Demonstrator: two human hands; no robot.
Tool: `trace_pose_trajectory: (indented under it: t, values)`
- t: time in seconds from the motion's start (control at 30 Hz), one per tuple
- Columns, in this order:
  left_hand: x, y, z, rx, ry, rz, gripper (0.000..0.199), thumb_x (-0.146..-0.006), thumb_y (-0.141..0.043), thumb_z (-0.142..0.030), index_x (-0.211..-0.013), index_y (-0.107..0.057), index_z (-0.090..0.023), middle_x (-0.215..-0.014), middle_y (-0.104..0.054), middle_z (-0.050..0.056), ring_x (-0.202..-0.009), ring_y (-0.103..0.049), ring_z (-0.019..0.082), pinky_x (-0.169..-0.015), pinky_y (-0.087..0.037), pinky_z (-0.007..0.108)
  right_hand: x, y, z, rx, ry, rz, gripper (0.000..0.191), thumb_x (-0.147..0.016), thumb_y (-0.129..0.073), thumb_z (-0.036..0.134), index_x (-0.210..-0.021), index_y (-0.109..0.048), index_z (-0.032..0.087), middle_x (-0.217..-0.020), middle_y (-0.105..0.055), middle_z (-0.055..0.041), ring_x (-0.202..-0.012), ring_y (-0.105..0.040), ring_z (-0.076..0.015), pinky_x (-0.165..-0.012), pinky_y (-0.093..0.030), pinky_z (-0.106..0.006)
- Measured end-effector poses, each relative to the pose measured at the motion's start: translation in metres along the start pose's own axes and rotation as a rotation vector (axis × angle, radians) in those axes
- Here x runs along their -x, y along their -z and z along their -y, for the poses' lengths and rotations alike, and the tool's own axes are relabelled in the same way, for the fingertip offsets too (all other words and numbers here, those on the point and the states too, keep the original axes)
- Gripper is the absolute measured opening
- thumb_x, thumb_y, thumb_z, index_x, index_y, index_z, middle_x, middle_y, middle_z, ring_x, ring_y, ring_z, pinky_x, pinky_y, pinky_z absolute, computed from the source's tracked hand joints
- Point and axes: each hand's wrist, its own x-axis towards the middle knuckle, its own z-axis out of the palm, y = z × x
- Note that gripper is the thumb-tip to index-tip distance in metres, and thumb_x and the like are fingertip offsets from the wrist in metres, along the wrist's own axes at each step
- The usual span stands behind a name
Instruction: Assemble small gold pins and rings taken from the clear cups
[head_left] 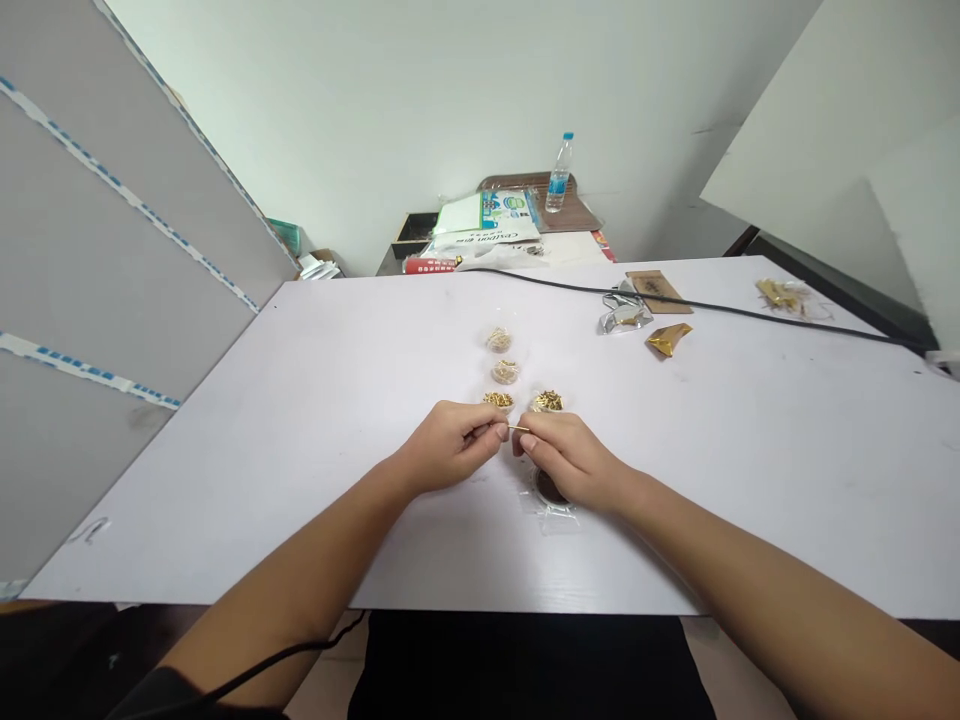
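Over the middle of the white table, my left hand and my right hand meet almost fingertip to fingertip. Both are closed in a pinch on a thin gold-coloured rod, whose short middle stretch shows between them. Just beyond my fingers lie two small clear holders with gold metal pieces, a left pile and a right pile. Partly hidden under my right hand is a round dark-filled dish on clear plastic. Farther back sit two clear holders of pale gold bits, one nearer and one farther.
A black cable crosses the table's far side. Near it lie a brown card, silver packaging, a gold foil piece and a clear bag. Behind the table, a water bottle stands on a brown tray. A grey partition rises left.
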Motion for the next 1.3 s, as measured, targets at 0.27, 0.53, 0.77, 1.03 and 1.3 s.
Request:
trace_pose_trajectory:
  t: [0.27, 0.53, 0.77, 1.03, 1.3]
  values:
    - [-0.013, 0.031, -0.001, -0.224, 0.068, -0.242, 0.028, -0.098, -0.046, -0.03, -0.097, -0.07, -0.015, -0.08, -0.071, 0.003, -0.058, -0.052, 0.009, -0.058, -0.042, 0.021, -0.001, -0.001, 0.0, 0.045, -0.032, 0.016, 0.032, -0.103, -0.035, 0.031, -0.075, -0.043, 0.018, -0.066, -0.049, -0.001, -0.061, -0.044, -0.0135, -0.063, -0.037, -0.027]
    - [-0.077, 0.052, 0.008, -0.795, 0.217, 0.023, 0.036, -0.099, -0.04, -0.037, -0.109, -0.071, -0.022, -0.101, -0.074, 0.004, -0.086, -0.067, 0.018, -0.072, -0.044, 0.029, -0.002, -0.003, -0.001, 0.085, 0.022, 0.058, 0.03, -0.1, -0.034, 0.029, -0.073, -0.034, 0.019, -0.065, -0.043, 0.0001, -0.06, -0.04, -0.0134, -0.061, -0.031, -0.028]
    - [-0.126, 0.052, 0.026, -0.997, 0.209, 0.128, 0.037, -0.096, -0.039, -0.033, -0.104, -0.072, -0.02, -0.106, -0.073, 0.009, -0.094, -0.066, 0.027, -0.069, -0.04, 0.033, -0.004, 0.001, -0.002, 0.094, 0.097, 0.101, 0.029, -0.1, -0.036, 0.029, -0.072, -0.034, 0.019, -0.067, -0.046, 0.0001, -0.06, -0.039, -0.0124, -0.061, -0.032, -0.028]
    - [-0.141, 0.052, 0.026, -0.971, 0.222, 0.118, 0.036, -0.094, -0.043, -0.033, -0.113, -0.07, -0.018, -0.106, -0.072, 0.008, -0.099, -0.063, 0.026, -0.072, -0.042, 0.034, -0.005, 0.006, -0.002, 0.145, 0.161, 0.142, 0.024, -0.097, -0.038, 0.024, -0.074, -0.043, 0.018, -0.071, -0.054, -0.0021, -0.063, -0.044, -0.014, -0.061, -0.033, -0.027]
    - [-0.113, 0.064, -0.007, -0.615, 0.195, 0.272, 0.032, -0.09, -0.049, -0.038, -0.103, -0.073, -0.02, -0.1, -0.071, 0.003, -0.082, -0.061, 0.016, -0.076, -0.046, 0.027, -0.001, 0.003, 0.0, 0.111, 0.222, 0.147, 0.012, -0.087, -0.044, 0.015, -0.079, -0.053, 0.017, -0.075, -0.062, -0.0027, -0.064, -0.051, -0.0135, -0.061, -0.034, -0.026]
